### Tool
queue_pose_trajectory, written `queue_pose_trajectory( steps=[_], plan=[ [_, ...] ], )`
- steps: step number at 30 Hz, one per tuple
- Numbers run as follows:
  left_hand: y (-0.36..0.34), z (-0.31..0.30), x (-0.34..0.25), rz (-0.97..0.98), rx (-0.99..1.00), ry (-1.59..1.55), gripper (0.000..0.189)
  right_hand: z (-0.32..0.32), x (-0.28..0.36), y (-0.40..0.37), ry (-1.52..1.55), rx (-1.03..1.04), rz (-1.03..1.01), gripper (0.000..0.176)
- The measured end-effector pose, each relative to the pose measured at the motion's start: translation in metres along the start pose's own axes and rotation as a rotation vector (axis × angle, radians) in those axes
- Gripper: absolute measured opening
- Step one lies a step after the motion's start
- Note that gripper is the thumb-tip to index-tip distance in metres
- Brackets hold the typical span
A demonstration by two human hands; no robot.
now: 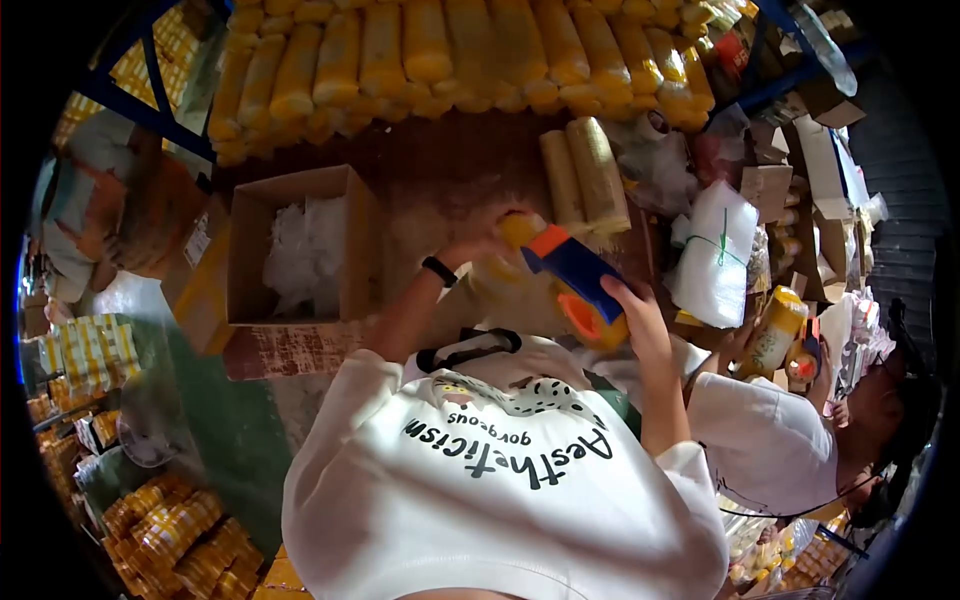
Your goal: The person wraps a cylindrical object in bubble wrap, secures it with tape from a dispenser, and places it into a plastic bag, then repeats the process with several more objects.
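Note:
In front of my chest, my right hand (637, 305) is wrapped round a blue and orange tape dispenser (582, 272), held at a slant. A yellow tape roll (583, 318) with an orange hub sits at its lower side. My left hand (480, 243), with a black band on the wrist, is closed at the dispenser's upper end, beside a rounded yellow piece (518, 230). Its fingers are partly hidden, and I cannot tell exactly what they grip.
An open cardboard box (352, 245) with white plastic inside stands left on the worn table (420, 165). Two yellow rolls (583, 175) lie behind my hands. Yellow-wrapped rolls (430, 45) are stacked at the back. At right, a person (765, 430) handles another yellow roll (775, 335) near a white bundle (715, 255).

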State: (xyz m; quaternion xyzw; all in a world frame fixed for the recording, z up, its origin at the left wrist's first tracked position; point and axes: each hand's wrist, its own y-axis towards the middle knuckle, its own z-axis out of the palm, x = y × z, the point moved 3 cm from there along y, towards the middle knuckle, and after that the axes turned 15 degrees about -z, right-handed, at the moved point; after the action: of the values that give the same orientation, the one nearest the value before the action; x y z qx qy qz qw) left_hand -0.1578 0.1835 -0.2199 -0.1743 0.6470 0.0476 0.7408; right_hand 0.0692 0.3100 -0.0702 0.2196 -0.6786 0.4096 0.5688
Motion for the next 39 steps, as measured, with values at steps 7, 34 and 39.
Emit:
queue_pose_trajectory(
  steps=[7,34,39],
  plan=[
    [-0.010,-0.001,-0.016,-0.032,0.113,-0.129,0.066,-0.027,-0.035,-0.051,-0.327,-0.053,-0.137,0.037],
    [-0.009,0.003,-0.071,0.177,-0.445,0.956,0.042,0.035,-0.136,-0.002,-0.353,-0.143,-0.287,0.042],
    [-0.008,-0.008,-0.068,-0.011,-0.434,1.061,0.055,0.061,-0.145,0.033,-0.384,-0.140,-0.257,0.048]
  ],
)
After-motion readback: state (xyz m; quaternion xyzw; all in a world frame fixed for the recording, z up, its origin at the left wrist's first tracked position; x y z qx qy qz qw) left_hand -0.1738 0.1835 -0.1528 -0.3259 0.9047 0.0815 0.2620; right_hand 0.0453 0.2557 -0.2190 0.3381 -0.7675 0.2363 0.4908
